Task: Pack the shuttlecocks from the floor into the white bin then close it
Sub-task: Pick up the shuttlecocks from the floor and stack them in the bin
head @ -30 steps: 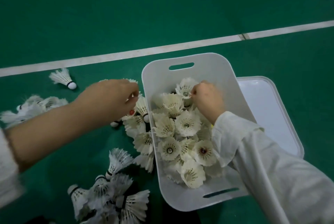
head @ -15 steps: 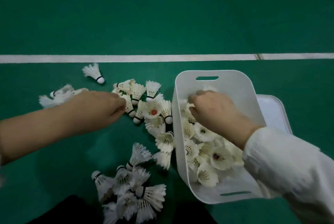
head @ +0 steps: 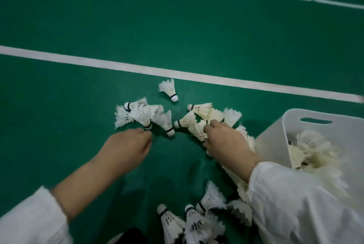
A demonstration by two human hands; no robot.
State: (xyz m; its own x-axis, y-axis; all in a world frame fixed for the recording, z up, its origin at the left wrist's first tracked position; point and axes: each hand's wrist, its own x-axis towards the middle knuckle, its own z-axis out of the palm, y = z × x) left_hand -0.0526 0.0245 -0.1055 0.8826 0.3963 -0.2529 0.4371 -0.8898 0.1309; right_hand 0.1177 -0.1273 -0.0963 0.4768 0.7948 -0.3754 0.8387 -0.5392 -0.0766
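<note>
Right hand point(head: 226, 142) moved from bin point(head: 275, 141) (cropped), pinching shuttlecock point(head: 198, 130), left hand point(head: 126, 145), grip hidden

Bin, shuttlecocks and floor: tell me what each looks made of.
The bin looks like plastic: smooth matte white, rounded moulded corners, a cut-out handle slot. The shuttlecocks seem to have real feather skirts with frayed, separate tips; their white bases could be cork or foam. The floor is probably vinyl or rubber matting: seamless matte green.

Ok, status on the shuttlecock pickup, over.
Right grip pinching a cream shuttlecock; left grip at the white cluster, hold unclear. White bin open, part filled. Many more loose on floor.
</note>
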